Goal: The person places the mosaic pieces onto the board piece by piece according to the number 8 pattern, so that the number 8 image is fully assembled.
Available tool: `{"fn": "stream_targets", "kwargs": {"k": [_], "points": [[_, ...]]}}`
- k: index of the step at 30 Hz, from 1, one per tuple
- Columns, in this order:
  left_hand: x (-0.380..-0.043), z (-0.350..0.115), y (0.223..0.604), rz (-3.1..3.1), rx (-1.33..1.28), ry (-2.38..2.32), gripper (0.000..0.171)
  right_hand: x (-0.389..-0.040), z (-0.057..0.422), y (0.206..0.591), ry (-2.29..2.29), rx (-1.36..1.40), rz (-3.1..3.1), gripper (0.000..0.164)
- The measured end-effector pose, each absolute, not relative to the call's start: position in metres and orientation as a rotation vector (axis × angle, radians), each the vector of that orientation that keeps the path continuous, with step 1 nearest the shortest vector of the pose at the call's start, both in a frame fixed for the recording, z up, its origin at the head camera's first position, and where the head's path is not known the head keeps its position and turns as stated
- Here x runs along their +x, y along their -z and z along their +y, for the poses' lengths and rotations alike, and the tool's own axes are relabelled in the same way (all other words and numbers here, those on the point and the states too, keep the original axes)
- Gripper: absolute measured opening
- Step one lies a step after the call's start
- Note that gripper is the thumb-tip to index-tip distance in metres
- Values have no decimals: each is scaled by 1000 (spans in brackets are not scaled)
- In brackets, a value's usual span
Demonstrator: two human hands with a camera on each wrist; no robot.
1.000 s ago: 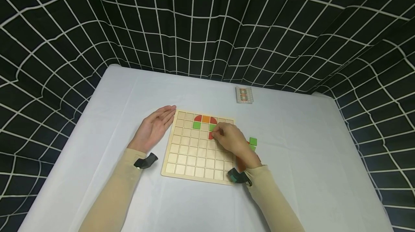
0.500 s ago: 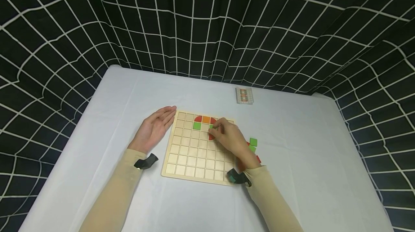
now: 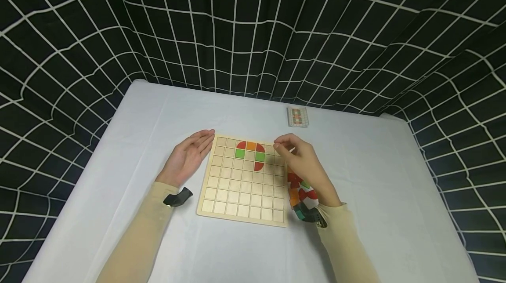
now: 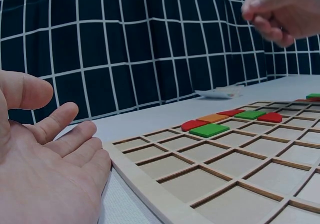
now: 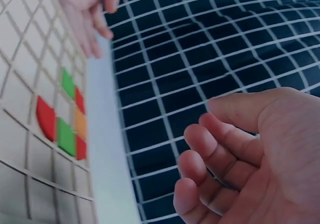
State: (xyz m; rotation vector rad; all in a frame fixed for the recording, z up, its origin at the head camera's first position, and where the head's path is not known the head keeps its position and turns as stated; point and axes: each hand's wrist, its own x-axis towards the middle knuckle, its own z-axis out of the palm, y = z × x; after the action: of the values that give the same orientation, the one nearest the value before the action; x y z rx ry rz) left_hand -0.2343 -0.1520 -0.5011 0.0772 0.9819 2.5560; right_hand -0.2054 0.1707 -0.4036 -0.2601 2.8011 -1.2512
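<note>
A wooden grid board (image 3: pixel 234 185) lies on the table. Set in its cells are two red quarter-round tiles at the top with an orange square tile (image 3: pixel 251 146) between them. Below these sit a green square tile (image 3: pixel 240 153) on the left and another green tile (image 3: pixel 259 156) on the right, with a red quarter-round tile (image 3: pixel 258 166) under the latter. My left hand (image 3: pixel 186 158) rests palm up along the board's left edge, fingers extended. Raised over the board's upper right edge, my right hand (image 3: pixel 301 158) has loosely bent fingers and nothing in them, as the right wrist view (image 5: pixel 240 159) confirms.
Loose red, orange and green tiles (image 3: pixel 294 196) lie right of the board, partly hidden by my right forearm. A stack of printed pattern cards (image 3: pixel 298 117) sits farther back. Behind the white table (image 3: pixel 375 164) hangs a dark grid curtain (image 3: pixel 253 32).
My right hand has let go of the red quarter-round tile, now in its cell, and has moved up and to the right. The left hand stays put.
</note>
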Motion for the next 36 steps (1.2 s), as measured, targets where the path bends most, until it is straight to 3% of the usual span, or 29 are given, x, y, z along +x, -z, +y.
{"fn": "stream_targets", "kwargs": {"k": [10,36], "points": [[-233,-154,501,989,72,-2549,52,-192,202,388,1116,-266,2902,25],[-233,-152,502,957,99,-2556,52,-177,243,432,914,-47,2910,24]]}}
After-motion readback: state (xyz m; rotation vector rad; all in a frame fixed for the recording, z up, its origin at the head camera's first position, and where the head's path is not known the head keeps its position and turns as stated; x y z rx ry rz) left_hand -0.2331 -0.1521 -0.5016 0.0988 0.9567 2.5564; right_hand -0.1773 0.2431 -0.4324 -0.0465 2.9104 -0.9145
